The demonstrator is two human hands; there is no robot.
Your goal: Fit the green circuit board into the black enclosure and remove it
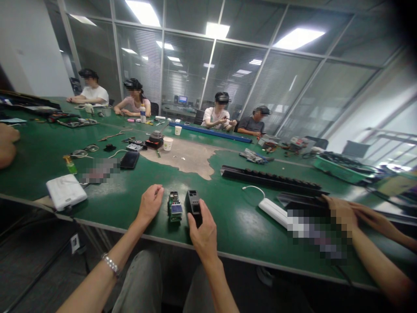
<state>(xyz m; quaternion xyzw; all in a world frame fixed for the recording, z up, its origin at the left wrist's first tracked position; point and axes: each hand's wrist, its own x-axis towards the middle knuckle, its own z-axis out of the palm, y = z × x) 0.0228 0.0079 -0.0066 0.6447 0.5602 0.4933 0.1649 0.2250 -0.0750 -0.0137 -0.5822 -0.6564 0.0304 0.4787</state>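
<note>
A small green circuit board [175,208] with a bluish display lies on the green table, between my two hands. Just right of it is a black plastic housing [193,199] with cut-outs in its face. My right hand [205,228] has its thumb at the housing's near left side and its fingers along the right side, gripping it at the table. To the left of the board, my left hand [150,203] rests on the table with its fingers curled in, and nothing shows in them.
Left are a white box [66,191], a black phone [129,160] and glasses [85,151]. Paper cups [167,144] stand ahead. A white power strip [273,213] and black rails [270,177] lie right, beside another person's hands [345,213]. Several people sit across.
</note>
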